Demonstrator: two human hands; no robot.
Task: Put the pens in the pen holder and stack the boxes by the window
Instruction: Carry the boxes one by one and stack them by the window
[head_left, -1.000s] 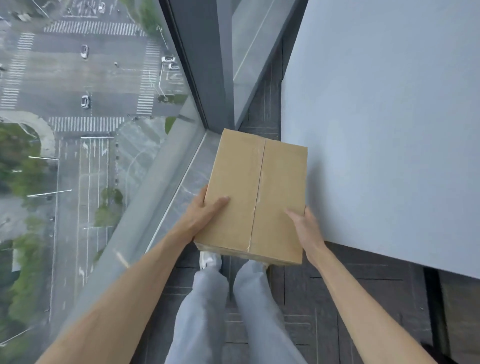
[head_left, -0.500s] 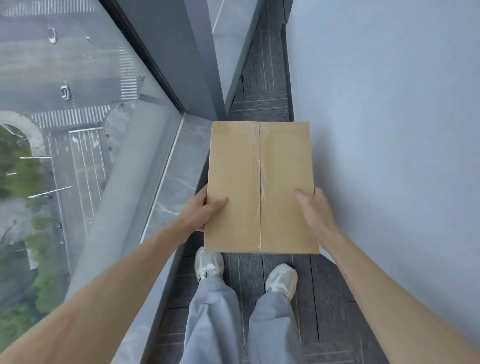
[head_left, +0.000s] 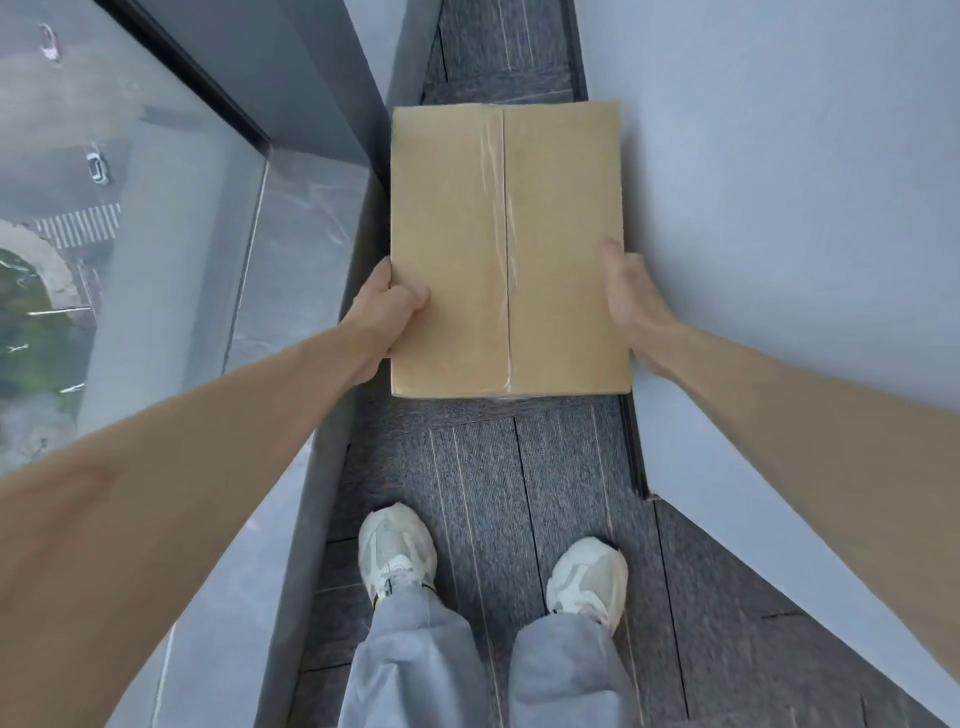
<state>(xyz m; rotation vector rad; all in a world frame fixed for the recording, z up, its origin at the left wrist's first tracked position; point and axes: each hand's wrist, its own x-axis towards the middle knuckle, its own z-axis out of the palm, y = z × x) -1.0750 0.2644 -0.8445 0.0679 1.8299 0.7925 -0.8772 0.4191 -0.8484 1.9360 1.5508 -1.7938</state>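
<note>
Head view: nearest, two white shoes are standing on the dark carpet, grey trouser legs above them. Further out, both bare arms are reaching forward. The left hand is gripping the box at its left edge, thumb lying on top; the right hand is pressing its right side, fingers closed around the edge. The box is sitting between the sill and the wall, with the window at left.
</note>
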